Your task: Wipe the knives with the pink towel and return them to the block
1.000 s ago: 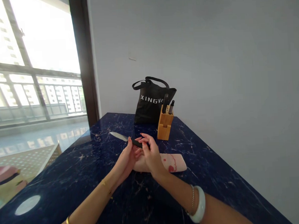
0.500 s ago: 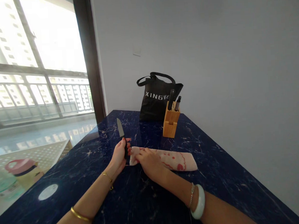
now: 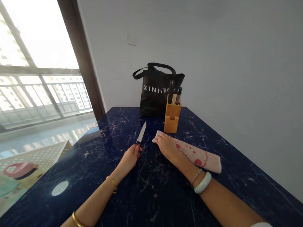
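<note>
My left hand is closed round the dark handle of a kitchen knife, whose bare blade points away from me and slightly right, just over the table. To the right, my right hand grips the left end of a folded pale pink towel with red markings; its fingertips are partly hidden. The towel lies slantwise on the table, apart from the knife. Behind it stands a wooden knife block with dark-handled utensils in its top.
A black tote bag stands behind the knife block, near the wall. The dark blue marble-patterned table has a white round spot at left. Beyond its left edge are a perforated white surface and a pink-lidded bottle.
My right hand has drawn the towel rightward and away from me, turning it aslant. The knife in my left hand has moved right, away from the towel, and now tilts right. The view has shifted slightly.
</note>
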Demonstrator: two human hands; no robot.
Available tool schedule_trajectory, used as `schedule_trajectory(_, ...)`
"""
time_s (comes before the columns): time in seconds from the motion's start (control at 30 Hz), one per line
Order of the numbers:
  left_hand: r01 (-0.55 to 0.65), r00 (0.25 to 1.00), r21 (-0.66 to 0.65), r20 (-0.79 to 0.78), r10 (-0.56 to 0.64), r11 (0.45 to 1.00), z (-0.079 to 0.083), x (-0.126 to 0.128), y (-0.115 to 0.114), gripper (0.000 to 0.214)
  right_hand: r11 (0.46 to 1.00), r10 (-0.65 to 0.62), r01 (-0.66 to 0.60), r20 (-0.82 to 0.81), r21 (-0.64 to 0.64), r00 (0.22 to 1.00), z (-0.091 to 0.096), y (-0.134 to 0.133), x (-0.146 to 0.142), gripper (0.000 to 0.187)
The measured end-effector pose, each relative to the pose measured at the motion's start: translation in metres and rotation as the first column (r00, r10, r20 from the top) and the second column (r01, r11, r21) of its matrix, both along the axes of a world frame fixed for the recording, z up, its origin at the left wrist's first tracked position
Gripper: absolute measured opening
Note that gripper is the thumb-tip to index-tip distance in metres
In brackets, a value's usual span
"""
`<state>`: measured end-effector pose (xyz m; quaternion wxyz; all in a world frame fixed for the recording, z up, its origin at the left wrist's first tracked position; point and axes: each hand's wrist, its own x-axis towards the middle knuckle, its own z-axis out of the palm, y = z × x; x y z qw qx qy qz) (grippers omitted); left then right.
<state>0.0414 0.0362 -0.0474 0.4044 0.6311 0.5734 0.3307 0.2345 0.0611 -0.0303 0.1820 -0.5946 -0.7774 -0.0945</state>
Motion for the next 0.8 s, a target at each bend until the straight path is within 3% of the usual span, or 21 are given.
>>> schedule_trajectory(0.13,0.039,0.992,0.101,-0.125,-0.026,0.994,-0.004,0.000,0.001,0.041,0.987,0.043,-0.002,-0.252,0.159,0.967,0.010,-0.010,-0.007,0.018)
schedule_trajectory(0.23,0.038,0.980,0.152,-0.197,-0.007,0.988,-0.001,0.005,-0.001,0.038,0.962,0.193,-0.110,-0.335,0.251,0.922,0.012,-0.019,-0.020,0.016)
schedule_trajectory(0.4,0.048,0.955,0.215,-0.295,0.018,0.975,0.008,0.013,-0.010,0.025,0.935,0.327,-0.240,-0.377,0.261,0.867,0.009,-0.026,-0.036,0.016)
schedule_trajectory(0.57,0.045,0.946,0.237,-0.321,0.034,0.971,0.010,0.013,-0.013,0.023,0.942,0.307,-0.246,-0.292,0.229,0.906,0.009,-0.026,-0.035,0.020)
schedule_trajectory(0.8,0.082,0.922,0.282,-0.386,0.035,0.956,0.010,0.013,-0.015,0.018,0.941,0.309,-0.237,-0.327,0.243,0.893,0.008,-0.028,-0.037,0.019)
